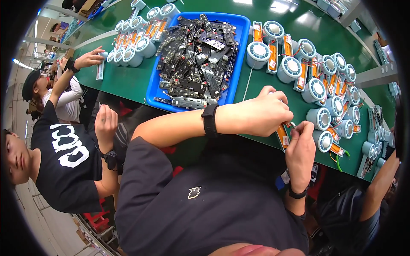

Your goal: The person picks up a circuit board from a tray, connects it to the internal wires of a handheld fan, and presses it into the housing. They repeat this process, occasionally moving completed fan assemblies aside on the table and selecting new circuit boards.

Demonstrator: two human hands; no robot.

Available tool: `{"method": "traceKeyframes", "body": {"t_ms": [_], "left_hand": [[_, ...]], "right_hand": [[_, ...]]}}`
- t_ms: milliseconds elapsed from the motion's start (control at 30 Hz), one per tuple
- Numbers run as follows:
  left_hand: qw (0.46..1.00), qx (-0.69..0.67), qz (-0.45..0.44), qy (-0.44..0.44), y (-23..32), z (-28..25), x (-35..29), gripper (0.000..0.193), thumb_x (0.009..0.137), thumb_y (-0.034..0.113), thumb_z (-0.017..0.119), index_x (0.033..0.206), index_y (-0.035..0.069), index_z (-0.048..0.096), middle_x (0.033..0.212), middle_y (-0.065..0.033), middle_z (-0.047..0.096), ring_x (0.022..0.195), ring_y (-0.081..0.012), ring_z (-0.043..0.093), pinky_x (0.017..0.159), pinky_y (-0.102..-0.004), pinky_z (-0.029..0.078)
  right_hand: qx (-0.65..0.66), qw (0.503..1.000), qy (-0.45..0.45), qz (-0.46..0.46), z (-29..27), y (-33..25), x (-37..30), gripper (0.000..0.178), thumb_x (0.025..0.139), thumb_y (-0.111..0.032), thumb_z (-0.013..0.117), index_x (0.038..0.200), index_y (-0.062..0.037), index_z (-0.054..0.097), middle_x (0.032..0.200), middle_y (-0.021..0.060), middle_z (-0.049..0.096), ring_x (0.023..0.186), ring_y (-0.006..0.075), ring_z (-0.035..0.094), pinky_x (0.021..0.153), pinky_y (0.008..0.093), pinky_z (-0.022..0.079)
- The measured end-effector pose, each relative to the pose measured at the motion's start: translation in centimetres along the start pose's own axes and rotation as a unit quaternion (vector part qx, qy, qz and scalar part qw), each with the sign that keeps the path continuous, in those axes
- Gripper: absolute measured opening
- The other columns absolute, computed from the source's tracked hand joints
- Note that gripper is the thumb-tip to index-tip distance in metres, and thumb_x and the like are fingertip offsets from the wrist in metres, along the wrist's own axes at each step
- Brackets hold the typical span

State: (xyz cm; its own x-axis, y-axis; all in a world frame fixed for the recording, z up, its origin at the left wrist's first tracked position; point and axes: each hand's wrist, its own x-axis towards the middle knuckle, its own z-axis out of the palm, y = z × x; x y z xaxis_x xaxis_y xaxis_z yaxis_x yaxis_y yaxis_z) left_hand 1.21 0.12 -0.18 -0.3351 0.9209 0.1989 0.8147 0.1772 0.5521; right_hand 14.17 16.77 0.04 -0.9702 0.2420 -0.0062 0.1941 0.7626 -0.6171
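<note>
My left hand point(269, 114) reaches across from the left with its fingers pinched together at the table's front edge. Just below and right of it, my right hand point(301, 147) is closed too, thumb and fingers meeting. Between the fingertips shows a small pale connector-like piece point(292, 124), too small to name surely. Under the hands lies a narrow light-coloured housing with an orange battery pack point(282, 135), partly hidden by my fingers. Which hand grips the small piece I cannot tell.
A blue tray point(242, 55) heaped with black circuit boards point(200, 59) stands on the green table point(252, 87). Several light-blue round-headed units with orange packs point(291, 68) crowd the right, more the far left point(145, 46). A co-worker point(64, 149) sits left; another arm point(380, 183) shows right.
</note>
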Motion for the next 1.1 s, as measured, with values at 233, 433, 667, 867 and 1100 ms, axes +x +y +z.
{"method": "traceKeyframes", "body": {"t_ms": [233,433,667,867,1100], "left_hand": [[0.997,0.000,-0.050,0.054,0.8,0.7,0.2,0.013,0.091,0.019,0.073,0.088,0.007,0.069,0.093,-0.0068,0.071,0.120,-0.0304,0.061,0.109,-0.0555,0.038],[0.997,-0.016,0.006,0.079,-0.7,1.2,-0.1,0.010,0.087,0.014,0.076,0.087,0.007,0.069,0.101,-0.0061,0.069,0.119,-0.0293,0.061,0.106,-0.0581,0.041],[0.997,0.040,0.014,0.065,0.0,0.0,-0.2,0.012,0.084,0.008,0.077,0.092,0.006,0.068,0.121,-0.0100,0.064,0.121,-0.0318,0.059,0.110,-0.0612,0.043],[0.998,0.057,0.030,0.018,0.5,-0.2,0.1,0.017,0.083,0.005,0.075,0.097,0.005,0.064,0.131,-0.0156,0.058,0.121,-0.0366,0.057,0.112,-0.0593,0.042],[0.999,0.029,0.032,0.007,0.8,-1.2,1.2,0.025,0.077,0.001,0.075,0.095,0.003,0.057,0.137,-0.0191,0.056,0.120,-0.0402,0.057,0.100,-0.0492,0.047]], "right_hand": [[0.097,0.989,0.099,-0.058,2.2,0.4,-0.6,0.027,0.104,0.001,0.052,0.130,0.0023,0.056,0.101,0.0159,0.064,0.091,0.0312,0.065,0.083,0.0387,0.053],[0.186,0.982,0.025,-0.030,1.6,0.5,-0.7,0.027,0.105,0.000,0.051,0.130,0.0023,0.060,0.107,0.0149,0.063,0.094,0.0266,0.064,0.086,0.0352,0.052],[0.152,0.986,0.015,-0.071,1.4,1.2,-0.6,0.032,0.099,0.004,0.055,0.130,0.0019,0.060,0.108,0.0177,0.063,0.099,0.0335,0.060,0.088,0.0404,0.049],[0.160,0.985,-0.006,-0.057,1.1,1.8,-0.9,0.036,0.094,0.006,0.058,0.130,0.0020,0.061,0.109,0.0188,0.063,0.101,0.0371,0.059,0.089,0.0447,0.049],[0.091,0.985,0.059,-0.137,1.6,2.1,-0.2,0.047,0.081,0.008,0.061,0.127,0.0030,0.063,0.108,0.0187,0.064,0.096,0.0376,0.062,0.087,0.0439,0.052]]}}
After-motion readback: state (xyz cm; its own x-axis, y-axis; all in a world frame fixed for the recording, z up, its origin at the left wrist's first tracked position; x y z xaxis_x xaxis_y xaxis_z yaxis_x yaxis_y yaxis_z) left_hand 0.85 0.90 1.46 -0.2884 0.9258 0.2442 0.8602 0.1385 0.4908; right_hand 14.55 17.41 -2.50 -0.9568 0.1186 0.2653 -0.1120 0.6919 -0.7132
